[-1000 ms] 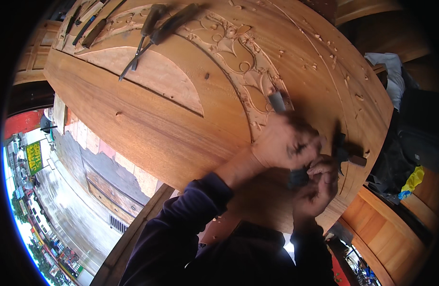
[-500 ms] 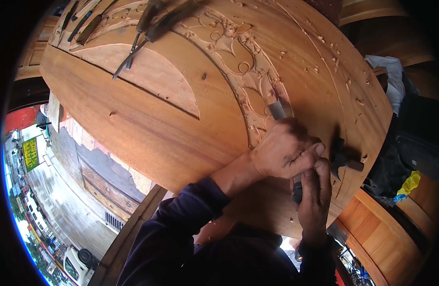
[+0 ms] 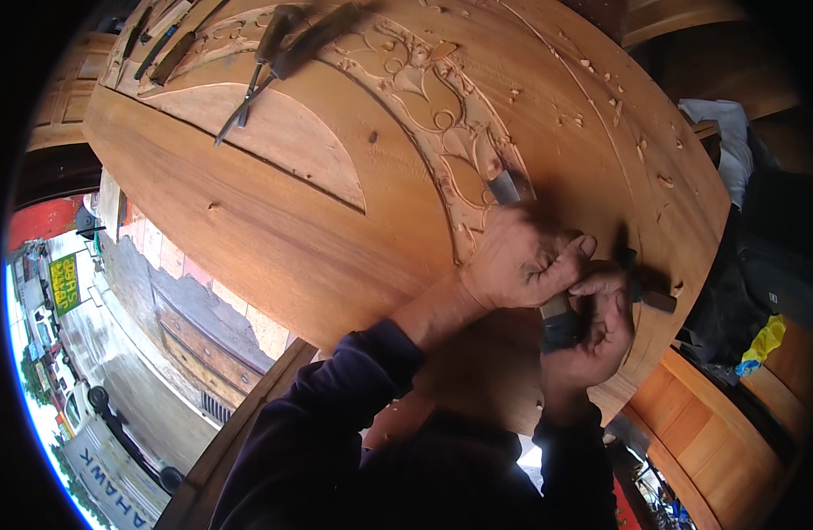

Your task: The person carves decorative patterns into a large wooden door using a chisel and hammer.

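Broad-bladed grey steel chisel (image 3: 509,186): angled over the leafy relief (image 3: 424,97) of a brown wooden panel (image 3: 292,256), its dark handle end pointing back toward the worker.
Left hand (image 3: 523,261): grip closed around the chisel behind its blade, much as half a second earlier.
Right hand (image 3: 598,340): fingers curled beside the dark handle end; whether this grip clamps it, one cannot tell. Earlier the fingers stood straighter, and less of that end showed.
Dark tool with a stubby brown wooden end (image 3: 659,302): on the panel just beyond the right hand, partly in shadow.
Two wooden-handled carving tools (image 3: 316,39): metal shafts crossed over the panel's pale half-round, unmoved.
Black boxy bag (image 3: 782,278): off the panel's right edge, bearing a small pale mark too tiny to read.
Green sign (image 3: 64,284): bold yellow lettering, streetside at left.
White vehicle (image 3: 115,481): large dark lettering along its pale flank, lower left; half a second ago only a white front end showed there.
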`<state>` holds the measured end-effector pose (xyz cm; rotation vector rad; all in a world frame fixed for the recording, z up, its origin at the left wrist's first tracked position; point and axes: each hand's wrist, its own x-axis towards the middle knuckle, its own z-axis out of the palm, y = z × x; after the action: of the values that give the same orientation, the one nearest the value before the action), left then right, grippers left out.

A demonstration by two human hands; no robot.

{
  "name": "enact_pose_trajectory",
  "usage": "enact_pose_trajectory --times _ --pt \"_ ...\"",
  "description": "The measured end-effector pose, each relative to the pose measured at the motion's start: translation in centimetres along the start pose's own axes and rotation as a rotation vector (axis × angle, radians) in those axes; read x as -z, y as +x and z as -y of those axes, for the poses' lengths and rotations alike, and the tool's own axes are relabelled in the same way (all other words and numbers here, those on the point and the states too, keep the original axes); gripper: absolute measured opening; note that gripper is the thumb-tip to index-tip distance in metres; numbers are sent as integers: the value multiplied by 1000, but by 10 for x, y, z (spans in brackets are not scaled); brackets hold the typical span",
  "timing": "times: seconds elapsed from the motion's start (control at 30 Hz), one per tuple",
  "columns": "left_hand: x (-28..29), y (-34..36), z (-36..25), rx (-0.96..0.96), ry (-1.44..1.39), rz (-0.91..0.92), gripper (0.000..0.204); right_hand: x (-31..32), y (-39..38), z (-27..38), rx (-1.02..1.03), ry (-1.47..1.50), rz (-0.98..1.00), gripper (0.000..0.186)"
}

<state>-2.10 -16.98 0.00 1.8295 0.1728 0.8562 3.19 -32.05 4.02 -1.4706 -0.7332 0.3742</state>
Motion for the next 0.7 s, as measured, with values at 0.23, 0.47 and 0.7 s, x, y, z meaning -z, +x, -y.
enact_pose_trajectory --times 0.23,0.47,0.7 --pt "-8 3 3 -15 8 18 34 26 -12 6 23 -259 4 28" --pt "-1 -2 -2 62 45 78 34 6 -14 -2 75 -101 -43 26" --pt "8 6 18 -74 74 46 32 -15 -8 -25 35 -301 -90 31"
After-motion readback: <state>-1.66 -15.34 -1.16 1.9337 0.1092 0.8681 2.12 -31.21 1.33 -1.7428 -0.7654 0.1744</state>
